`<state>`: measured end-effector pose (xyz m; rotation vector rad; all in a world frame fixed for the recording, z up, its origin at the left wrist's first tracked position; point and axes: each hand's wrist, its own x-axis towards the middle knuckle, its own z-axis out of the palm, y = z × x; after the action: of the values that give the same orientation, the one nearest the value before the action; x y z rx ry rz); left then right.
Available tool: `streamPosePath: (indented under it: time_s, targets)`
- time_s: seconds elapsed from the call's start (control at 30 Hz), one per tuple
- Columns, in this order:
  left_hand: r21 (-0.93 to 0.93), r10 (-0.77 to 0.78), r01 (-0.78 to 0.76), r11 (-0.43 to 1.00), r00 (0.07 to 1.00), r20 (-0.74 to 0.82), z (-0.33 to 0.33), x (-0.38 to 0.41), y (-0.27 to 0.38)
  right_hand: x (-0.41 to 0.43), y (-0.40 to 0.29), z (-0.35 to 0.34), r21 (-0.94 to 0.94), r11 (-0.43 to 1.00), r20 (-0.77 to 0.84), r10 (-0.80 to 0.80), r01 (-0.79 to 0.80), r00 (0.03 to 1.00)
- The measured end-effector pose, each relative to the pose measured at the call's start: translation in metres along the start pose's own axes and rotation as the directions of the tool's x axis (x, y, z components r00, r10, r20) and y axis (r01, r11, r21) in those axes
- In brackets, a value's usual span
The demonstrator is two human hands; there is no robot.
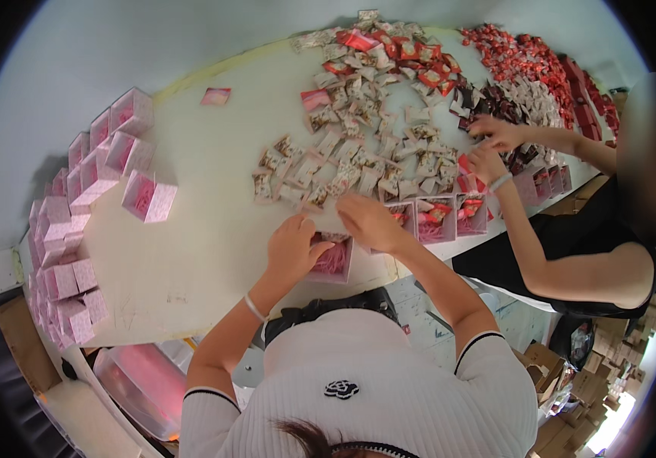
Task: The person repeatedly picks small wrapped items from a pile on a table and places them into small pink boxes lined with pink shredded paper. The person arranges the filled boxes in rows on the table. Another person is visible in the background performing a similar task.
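A pink box (pixel 338 275) with pink paper shreds inside stands near the table's front edge. My left hand (pixel 293 246) is at its left side, thumb reaching over the shreds; whether the fingers hold anything is hidden. My right hand (pixel 371 223) is just above the box's right back corner, fingers bent down by the wrapped packets, their tips hidden. A light patterned packet shows inside the box at the back. Beyond both hands lies a loose spread of small cream patterned packets (pixel 344 177). To the right, pink boxes (pixel 435 233) hold shreds and red packets.
Stacked pink boxes (pixel 65 217) line the left side; one pink box (pixel 156 197) stands apart. Red packets (pixel 408 48) and a red candy heap (pixel 522 54) lie farther back. At right, a co-worker's hands (pixel 494 149) work over dark packets. A clear bin (pixel 145 383) is below the table.
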<state>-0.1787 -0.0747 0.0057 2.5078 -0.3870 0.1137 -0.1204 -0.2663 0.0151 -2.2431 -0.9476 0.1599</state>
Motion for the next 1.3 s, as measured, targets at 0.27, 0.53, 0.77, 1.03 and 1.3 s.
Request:
streamPosePath:
  time_s: [0.27, 0.53, 0.77, 1.03, 1.3]
  targets:
    - [-0.113, -0.277, 0.275, 0.955, 0.961, 0.001, 0.013, 0.136, -0.063, 0.042, 0.232, -0.052, 0.439, 0.814, -0.611, 0.58, -0.38, 0.539]
    - [0.038, -0.395, 0.394, 0.918, 0.919, 0.01, 0.073, 0.243, -0.111, 0.093, 0.359, -0.104, 0.849, 0.371, -0.383, 0.923, -0.376, 0.046]
    - [-0.07, -0.456, 0.457, 0.887, 0.89, 0.029, 0.089, 0.255, -0.116, 0.094, 0.366, -0.093, 0.703, 0.451, -0.561, 0.827, -0.551, -0.038]
    - [-0.732, -0.592, 0.413, 0.541, 0.806, 0.018, 0.033, 0.138, -0.114, 0.095, 0.11, -0.112, 0.997, 0.042, -0.077, 0.734, 0.068, 0.674]
    - [-0.908, -0.395, 0.349, 0.232, 0.887, 0.24, -0.07, 0.062, -0.003, 0.041, -0.001, -0.07, 0.932, 0.264, 0.088, 0.503, -0.25, 0.86]
